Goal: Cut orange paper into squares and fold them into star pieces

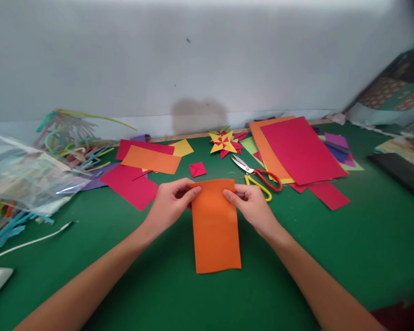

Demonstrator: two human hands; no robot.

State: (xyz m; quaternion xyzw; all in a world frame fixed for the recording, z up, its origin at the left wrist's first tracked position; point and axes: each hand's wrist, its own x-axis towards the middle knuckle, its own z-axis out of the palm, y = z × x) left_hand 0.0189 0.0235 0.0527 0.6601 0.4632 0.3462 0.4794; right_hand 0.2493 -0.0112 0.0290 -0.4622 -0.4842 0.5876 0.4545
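Observation:
An orange paper rectangle [216, 230] is held upright in front of me, its long side running toward me. My left hand [172, 200] pinches its top left corner, thumb in front and fingers behind. At the top right corner my right hand [251, 204] pinches it the same way. Just beyond the paper lies a small folded red square [197, 169]. Red-handled scissors [262, 176] lie open-bladed past my right hand, over a yellow-handled pair [260, 186]. A yellow and red folded star [225, 142] sits farther back.
Red sheets [301, 149] and orange ones are stacked at the back right. Cut paper pieces [152, 158] lie back left, near a clear plastic bag [31, 172] and coloured strips. A white cable [37, 240] is at left, a black object [400, 174] at right.

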